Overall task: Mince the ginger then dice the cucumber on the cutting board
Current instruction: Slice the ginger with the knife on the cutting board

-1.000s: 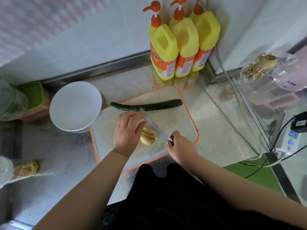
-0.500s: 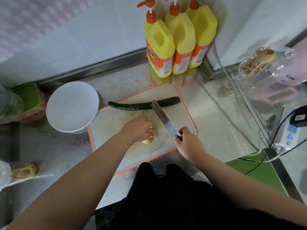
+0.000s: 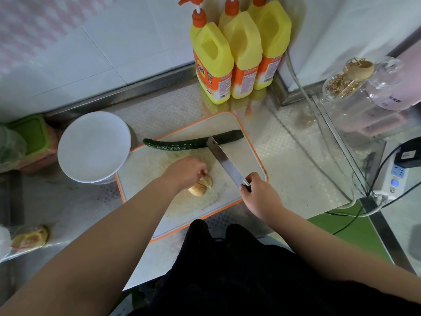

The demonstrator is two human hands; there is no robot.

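A pale ginger piece [image 3: 200,187] with cuts in it lies mid-board on the white, orange-rimmed cutting board [image 3: 248,156]. My left hand [image 3: 185,172] sits over its left side, fingertips curled onto it. My right hand [image 3: 259,197] grips the handle of a cleaver [image 3: 224,160], whose flat blade is raised to the right of the ginger and points toward the far edge. A whole dark green cucumber [image 3: 182,143] lies along the board's far edge, the blade tip overlapping it.
A white round plate [image 3: 93,145] stands left of the board. Three yellow detergent bottles [image 3: 237,53] stand behind it. A glass jar [image 3: 355,85], cables and a power strip [image 3: 394,176] are at the right. Green-lidded boxes [image 3: 32,135] and plastic bags sit at the left.
The cleaver lifted off the ginger and swung right, blade now raised. My left hand shifted from lying flat over the ginger to holding it with its fingertips.
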